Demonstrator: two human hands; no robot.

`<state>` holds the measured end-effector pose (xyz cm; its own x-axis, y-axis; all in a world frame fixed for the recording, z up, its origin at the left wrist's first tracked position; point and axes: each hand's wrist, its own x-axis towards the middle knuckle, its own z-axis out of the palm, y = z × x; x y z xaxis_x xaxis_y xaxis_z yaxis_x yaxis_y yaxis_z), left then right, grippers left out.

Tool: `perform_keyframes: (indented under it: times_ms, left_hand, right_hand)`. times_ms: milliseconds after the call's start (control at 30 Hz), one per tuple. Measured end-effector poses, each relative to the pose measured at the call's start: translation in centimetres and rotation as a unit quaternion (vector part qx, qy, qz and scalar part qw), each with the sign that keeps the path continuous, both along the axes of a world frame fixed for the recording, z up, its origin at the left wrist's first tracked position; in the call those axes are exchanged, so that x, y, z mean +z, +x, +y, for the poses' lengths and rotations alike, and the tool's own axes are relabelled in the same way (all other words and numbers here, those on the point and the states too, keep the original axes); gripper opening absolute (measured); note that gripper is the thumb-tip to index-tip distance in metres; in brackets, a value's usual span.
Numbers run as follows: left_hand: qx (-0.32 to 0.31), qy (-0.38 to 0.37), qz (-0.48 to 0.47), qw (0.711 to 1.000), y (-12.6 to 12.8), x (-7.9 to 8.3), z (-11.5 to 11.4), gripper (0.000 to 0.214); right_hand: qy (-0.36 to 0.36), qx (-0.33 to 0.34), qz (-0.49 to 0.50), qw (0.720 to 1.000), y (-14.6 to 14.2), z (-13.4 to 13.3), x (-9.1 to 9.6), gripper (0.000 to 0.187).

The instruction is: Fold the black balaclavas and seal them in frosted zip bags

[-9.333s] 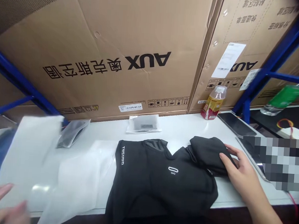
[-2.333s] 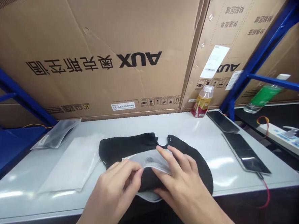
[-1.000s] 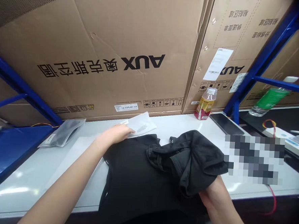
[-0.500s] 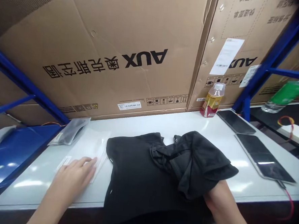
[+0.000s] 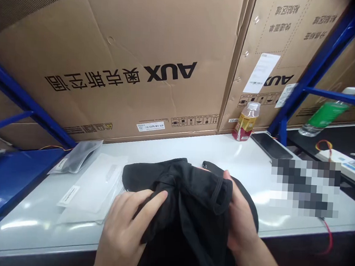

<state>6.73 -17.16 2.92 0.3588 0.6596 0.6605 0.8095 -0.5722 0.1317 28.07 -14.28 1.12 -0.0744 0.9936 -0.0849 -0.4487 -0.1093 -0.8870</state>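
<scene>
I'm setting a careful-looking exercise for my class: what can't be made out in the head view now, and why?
All in the head view:
Right hand: most fingers hidden by the black cloth.
Pixelated patch: masks whatever lies beneath.
White power strip: cut off by the right edge.
Label on the translucent bag: print too small.

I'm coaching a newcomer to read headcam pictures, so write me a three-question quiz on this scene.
1. What are the left hand and the right hand both holding?
2. True or false: the red-and-yellow bottle lies on its side.
3. Which of these lies on the white table to the left of the left hand: (a) the bottle, (b) translucent bags or (c) a phone?

Key: 1. Black fabric. 2. False; it stands upright. 3. b.
</scene>
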Motion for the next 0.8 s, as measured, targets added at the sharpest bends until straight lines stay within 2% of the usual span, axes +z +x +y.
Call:
perform_keyframes:
  times_ms: [100,200,300,367,433,500,600,667,700,733,800]
  left_hand:
    - [-0.035,0.021,0.081,0.996,-0.9,-1.4,0.4,0.043]
    - [-0.038,-0.016,0.064,0.997,-2.2,-1.7,0.3,0.052]
    - [-0.012,-0.101,-0.022,0.995,-4.2,-0.5,0.1,0.056]
    - [-0.017,-0.119,-0.067,0.99,-5.1,0.7,0.1,0.043]
    - [-0.034,-0.085,-0.084,0.992,-5.1,1.3,0.3,0.032]
    - [-0.038,-0.028,-0.09,0.995,-4.5,1.3,0.7,0.033]
    - [0.008,0.077,-0.127,0.989,-3.7,1.3,2.4,0.038]
    - [0.029,0.138,-0.168,0.976,-3.5,2.4,4.1,0.032]
    - [0.016,0.135,-0.184,0.973,-3.5,3.4,5.1,0.027]
    - [-0.017,0.1,-0.192,0.976,-3.5,4.6,6.0,0.022]
    - [-0.134,-0.054,-0.167,0.975,-3.3,7.5,7.7,0.021]
  right_hand:
    - [0.009,0.033,-0.14,0.99,2.4,0.7,-1.0,0.059]
    - [0.065,0.0,-0.318,0.946,4.6,1.7,-2.1,0.044]
    - [0.089,-0.033,-0.332,0.938,6.2,3.1,-1.8,0.035]
    - [0.108,-0.035,-0.343,0.933,6.7,4.0,-0.8,0.034]
    - [0.13,-0.031,-0.38,0.915,6.7,4.9,0.3,0.029]
    - [0.139,-0.051,-0.412,0.899,6.6,5.5,1.2,0.027]
    - [0.126,-0.108,-0.395,0.904,6.5,5.0,1.7,0.03]
    - [0.106,-0.103,-0.373,0.916,6.5,3.5,1.6,0.03]
    - [0.099,-0.064,-0.373,0.92,6.5,2.6,1.5,0.03]
    - [0.094,-0.014,-0.382,0.919,6.4,1.7,1.5,0.029]
    - [0.103,0.05,-0.401,0.909,6.0,0.5,1.8,0.034]
